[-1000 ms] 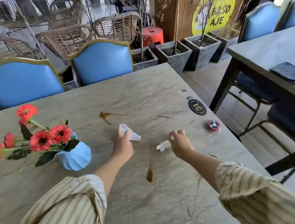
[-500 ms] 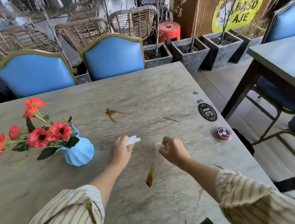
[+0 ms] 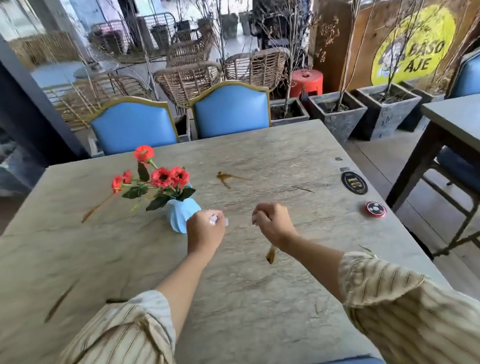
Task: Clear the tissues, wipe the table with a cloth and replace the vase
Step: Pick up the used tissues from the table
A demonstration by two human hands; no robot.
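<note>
With both fists raised just above the table [image 3: 279,313], the person appears to be in the first step, clearing the tissues. The left hand [image 3: 205,233] is curled tight round a crumpled tissue [image 3: 213,219], of which only small white bits show between the fingers. The right hand [image 3: 272,223] is likewise closed, and a sliver of white at its fingertips suggests a second tissue inside, though too little shows to be sure. No loose tissue is visible on the tabletop, so the gathering looks finished. The blue vase [image 3: 181,214] with red flowers stands upright on the table, just beside the left hand and to its left. Brown stains [image 3: 226,178] mark the stone beyond the hands, and another lies under the right wrist. No cloth or bin is in view; the next move probably calls for carrying the tissues off the table and fetching a cloth before wiping.
</note>
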